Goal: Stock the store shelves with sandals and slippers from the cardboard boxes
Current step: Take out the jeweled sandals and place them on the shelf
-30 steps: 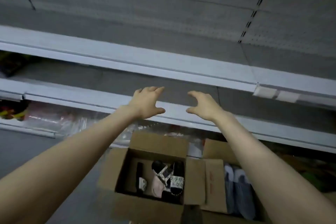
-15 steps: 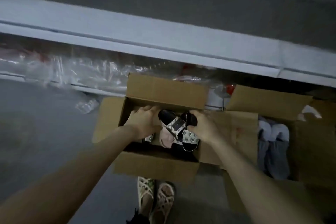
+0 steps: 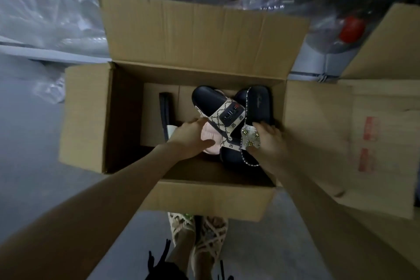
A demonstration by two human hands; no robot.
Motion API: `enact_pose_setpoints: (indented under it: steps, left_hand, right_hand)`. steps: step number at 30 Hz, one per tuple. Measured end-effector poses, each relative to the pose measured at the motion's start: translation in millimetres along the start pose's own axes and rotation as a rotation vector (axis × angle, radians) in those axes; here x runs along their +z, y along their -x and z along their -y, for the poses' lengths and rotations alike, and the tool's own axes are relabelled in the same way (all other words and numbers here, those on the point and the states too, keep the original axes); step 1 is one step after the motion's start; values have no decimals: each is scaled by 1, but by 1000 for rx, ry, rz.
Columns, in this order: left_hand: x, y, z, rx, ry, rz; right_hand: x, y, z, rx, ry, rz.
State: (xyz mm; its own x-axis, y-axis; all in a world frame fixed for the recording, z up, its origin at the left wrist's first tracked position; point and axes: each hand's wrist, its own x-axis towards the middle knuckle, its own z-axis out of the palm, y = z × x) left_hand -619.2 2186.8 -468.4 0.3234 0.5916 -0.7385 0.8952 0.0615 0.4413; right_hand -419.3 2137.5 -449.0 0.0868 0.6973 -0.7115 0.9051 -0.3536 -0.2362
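An open cardboard box [image 3: 204,36] stands on the floor below me with a few slippers in it. My left hand [image 3: 189,137] grips a pink slipper [image 3: 210,137] that lies under a dark slipper with a patterned white strap [image 3: 223,118]. My right hand [image 3: 267,141] holds a dark slipper with a clear jewelled strap [image 3: 258,104] by that strap. Another dark slipper [image 3: 164,109] stands on its edge at the box's left inside wall.
A second cardboard box [image 3: 381,125] adjoins on the right, its flap printed in red. Crumpled clear plastic wrap [image 3: 52,13] covers the low shelf beyond the boxes. My sandalled feet [image 3: 197,234] stand on the grey floor just in front of the box.
Both hands dropped from the shelf edge into the box and took hold of slippers. My view tilted down from the shelves to the box.
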Motion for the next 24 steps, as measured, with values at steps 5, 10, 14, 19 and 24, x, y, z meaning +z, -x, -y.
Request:
enact_pose_setpoints:
  steps: [5,10,14,19,24]
  left_hand:
    - [25,-55,6,30,102,-32]
    - [37,-98,-2,66,276,-16]
    - [45,-113,-5,56,349,5]
    - [37,-104,9,53,235,-18]
    - [28,-85,35,-15,142,-41]
  right_hand:
    - [31,-35,-11,18,32,-93]
    - [48,-54,-9,-22,100,-112]
    - [54,-65,-11,-36,1,-104]
    - [51,-59,-14,5,-227,-138]
    - [60,-50,-11,31,-280,-104]
